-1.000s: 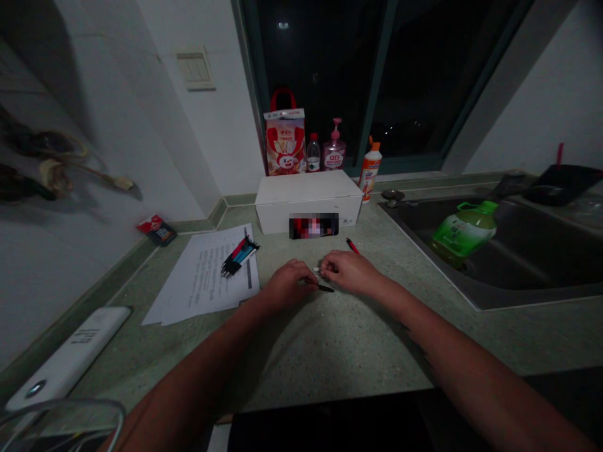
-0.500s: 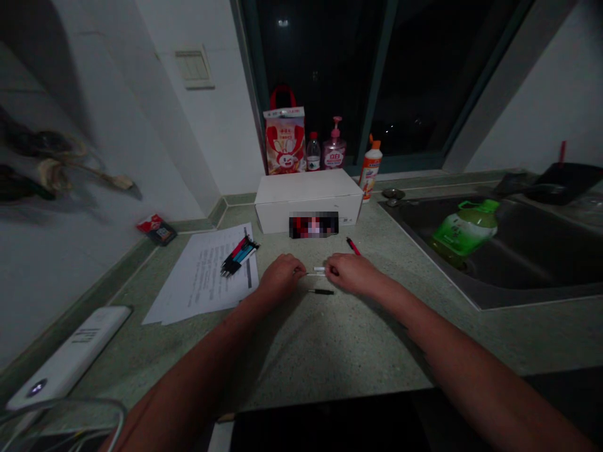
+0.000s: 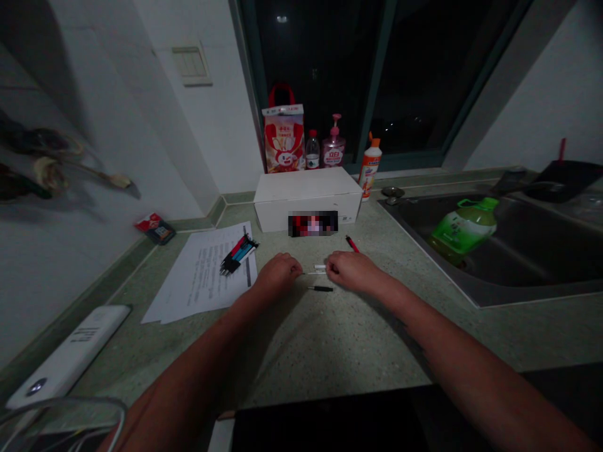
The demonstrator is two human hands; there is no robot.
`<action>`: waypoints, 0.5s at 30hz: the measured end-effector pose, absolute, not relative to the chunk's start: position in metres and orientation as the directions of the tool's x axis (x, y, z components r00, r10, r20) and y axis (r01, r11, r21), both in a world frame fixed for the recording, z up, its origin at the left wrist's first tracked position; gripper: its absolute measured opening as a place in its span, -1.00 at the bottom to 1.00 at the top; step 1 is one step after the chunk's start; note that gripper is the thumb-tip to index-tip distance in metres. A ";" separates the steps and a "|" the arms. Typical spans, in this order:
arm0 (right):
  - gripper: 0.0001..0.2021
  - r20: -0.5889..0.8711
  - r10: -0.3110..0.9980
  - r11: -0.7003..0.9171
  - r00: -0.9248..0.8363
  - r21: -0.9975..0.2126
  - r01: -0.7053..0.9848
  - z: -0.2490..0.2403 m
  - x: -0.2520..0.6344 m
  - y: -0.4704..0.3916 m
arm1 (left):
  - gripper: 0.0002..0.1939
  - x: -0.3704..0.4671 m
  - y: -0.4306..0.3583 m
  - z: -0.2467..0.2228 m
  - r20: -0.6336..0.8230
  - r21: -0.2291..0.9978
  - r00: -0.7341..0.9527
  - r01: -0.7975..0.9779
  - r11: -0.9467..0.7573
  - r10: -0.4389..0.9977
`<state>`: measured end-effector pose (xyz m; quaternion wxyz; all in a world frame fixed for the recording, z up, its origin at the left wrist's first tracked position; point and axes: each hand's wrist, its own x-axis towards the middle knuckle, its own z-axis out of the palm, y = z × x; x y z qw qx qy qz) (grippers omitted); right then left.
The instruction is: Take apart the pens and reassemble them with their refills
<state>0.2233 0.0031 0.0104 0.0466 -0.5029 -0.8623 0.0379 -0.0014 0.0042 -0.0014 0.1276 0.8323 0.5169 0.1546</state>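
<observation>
My left hand (image 3: 279, 275) is closed in a pinch at one end of a thin, pale pen refill (image 3: 313, 273). The other end of it runs to my right hand (image 3: 352, 271), whose fingers are also pinched closed. A small white pen part (image 3: 320, 266) lies just behind the refill, beside my right fingertips. Nearer to me, a black pen part with a thin tip (image 3: 322, 289) rests on the counter. Beyond my right hand lies a red and black pen (image 3: 352, 243). Several pens (image 3: 239, 254) are heaped on the printed sheets (image 3: 198, 276) to the left.
A white box (image 3: 306, 188) stands at the back, with a bag (image 3: 284, 139), bottles and a pink pump bottle (image 3: 333, 147) behind it. On the right is a sink (image 3: 532, 251) holding a large green bottle (image 3: 464, 229). A white device (image 3: 70, 355) lies at left.
The view has shifted slightly. My hands are a touch farther apart at the fingertips, and more of the thin refill shows between them.
</observation>
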 end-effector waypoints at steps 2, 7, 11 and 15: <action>-0.81 0.034 0.871 0.490 -0.490 -0.120 0.863 0.012 0.222 0.002 | -0.81 0.001 0.003 -0.002 0.132 0.379 0.416 0.817 -0.434 0.900; -0.79 0.047 0.867 0.498 -0.497 -0.143 0.855 0.012 0.216 -0.002 | -0.81 0.009 -0.001 -0.005 0.153 0.372 0.410 0.819 -0.436 0.899; -0.82 0.039 0.870 0.491 -0.492 -0.166 0.855 0.011 0.212 -0.004 | -0.81 0.011 -0.003 -0.005 0.153 0.342 0.443 0.814 -0.468 0.883; -0.87 0.035 0.850 0.517 -0.525 -0.242 0.821 0.011 0.215 -0.001 | -0.85 0.009 -0.006 -0.005 0.154 0.345 0.480 0.793 -0.502 0.864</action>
